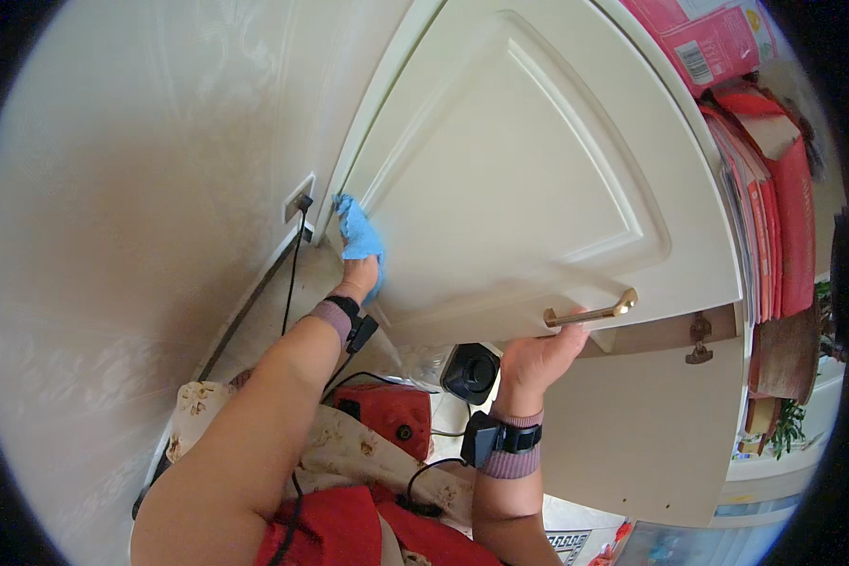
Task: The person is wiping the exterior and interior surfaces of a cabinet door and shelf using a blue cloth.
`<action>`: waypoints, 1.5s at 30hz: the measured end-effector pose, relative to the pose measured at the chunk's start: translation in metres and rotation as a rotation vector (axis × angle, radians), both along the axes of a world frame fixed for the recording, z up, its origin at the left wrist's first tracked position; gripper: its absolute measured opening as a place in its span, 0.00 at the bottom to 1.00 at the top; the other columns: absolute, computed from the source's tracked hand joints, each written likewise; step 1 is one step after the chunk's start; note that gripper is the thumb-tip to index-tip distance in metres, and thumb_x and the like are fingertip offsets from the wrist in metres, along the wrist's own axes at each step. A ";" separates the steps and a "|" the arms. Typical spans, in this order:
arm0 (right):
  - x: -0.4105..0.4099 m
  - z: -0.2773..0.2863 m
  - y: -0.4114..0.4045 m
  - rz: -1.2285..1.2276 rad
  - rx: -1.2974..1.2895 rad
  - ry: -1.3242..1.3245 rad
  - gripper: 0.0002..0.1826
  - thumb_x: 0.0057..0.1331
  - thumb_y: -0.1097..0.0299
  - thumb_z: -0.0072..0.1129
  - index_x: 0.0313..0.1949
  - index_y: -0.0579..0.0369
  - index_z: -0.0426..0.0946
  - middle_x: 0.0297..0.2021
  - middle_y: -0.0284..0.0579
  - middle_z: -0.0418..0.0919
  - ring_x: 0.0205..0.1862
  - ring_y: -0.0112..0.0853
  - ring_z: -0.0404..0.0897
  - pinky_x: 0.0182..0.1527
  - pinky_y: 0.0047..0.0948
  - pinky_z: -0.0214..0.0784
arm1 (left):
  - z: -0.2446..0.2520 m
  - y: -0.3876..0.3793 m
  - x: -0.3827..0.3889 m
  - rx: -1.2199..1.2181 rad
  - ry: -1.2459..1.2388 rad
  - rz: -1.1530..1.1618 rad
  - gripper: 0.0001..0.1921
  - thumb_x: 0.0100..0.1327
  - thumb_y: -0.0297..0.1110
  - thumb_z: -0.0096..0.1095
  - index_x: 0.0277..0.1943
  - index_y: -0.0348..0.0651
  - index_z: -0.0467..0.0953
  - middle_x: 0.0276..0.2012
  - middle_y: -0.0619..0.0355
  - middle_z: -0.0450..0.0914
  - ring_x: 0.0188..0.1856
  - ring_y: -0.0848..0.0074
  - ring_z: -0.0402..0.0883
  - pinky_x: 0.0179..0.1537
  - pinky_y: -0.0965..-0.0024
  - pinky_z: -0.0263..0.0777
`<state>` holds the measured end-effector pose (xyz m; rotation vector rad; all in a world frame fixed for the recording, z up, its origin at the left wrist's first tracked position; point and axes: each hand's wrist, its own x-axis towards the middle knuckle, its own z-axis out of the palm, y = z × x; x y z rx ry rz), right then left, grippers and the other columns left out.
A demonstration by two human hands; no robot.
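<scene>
My left hand (362, 274) presses a light blue cloth (359, 230) against the lower left edge of a cream cabinet door (495, 177), close to the wall. Most of its fingers are hidden under the cloth. Below the brass-coloured handle (591, 311), my right hand (541, 357) holds the door's edge with its thumb on the front; the other fingers are out of sight behind it. The door has a raised moulded panel. Both wrists wear black straps with small devices.
A plug with a black cable (303, 203) sits in a wall socket at left. Below are a red appliance (389, 417) and a black-lidded container (470, 373). A second cream panel (637, 431) with a hinge stands at right. Red books (785, 219) and a pink package (714, 42) rest on top.
</scene>
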<state>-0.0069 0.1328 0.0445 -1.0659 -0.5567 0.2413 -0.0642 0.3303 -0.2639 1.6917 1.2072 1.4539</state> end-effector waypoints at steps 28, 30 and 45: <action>0.008 -0.007 -0.003 -0.003 0.020 0.043 0.13 0.69 0.61 0.47 0.48 0.53 0.65 0.40 0.35 0.69 0.42 0.27 0.68 0.47 0.31 0.62 | -0.065 -0.063 0.022 -1.078 -1.120 -0.417 0.36 0.69 0.62 0.27 0.64 0.38 0.61 0.63 0.52 0.67 0.62 0.60 0.66 0.64 0.62 0.58; 0.015 -0.010 -0.009 0.016 0.037 0.007 0.15 0.69 0.62 0.47 0.51 0.54 0.65 0.42 0.36 0.70 0.44 0.27 0.69 0.48 0.30 0.62 | -0.042 -0.098 0.019 -1.117 -1.172 -0.421 0.32 0.71 0.57 0.32 0.63 0.36 0.61 0.63 0.50 0.67 0.62 0.60 0.66 0.63 0.62 0.59; 0.012 -0.010 -0.004 0.211 0.077 -0.178 0.20 0.71 0.66 0.45 0.59 0.61 0.62 0.51 0.42 0.72 0.51 0.28 0.70 0.54 0.29 0.62 | 0.151 -0.137 -0.014 -0.896 -1.353 -0.431 0.24 0.70 0.55 0.38 0.56 0.47 0.68 0.47 0.59 0.74 0.51 0.71 0.71 0.55 0.65 0.65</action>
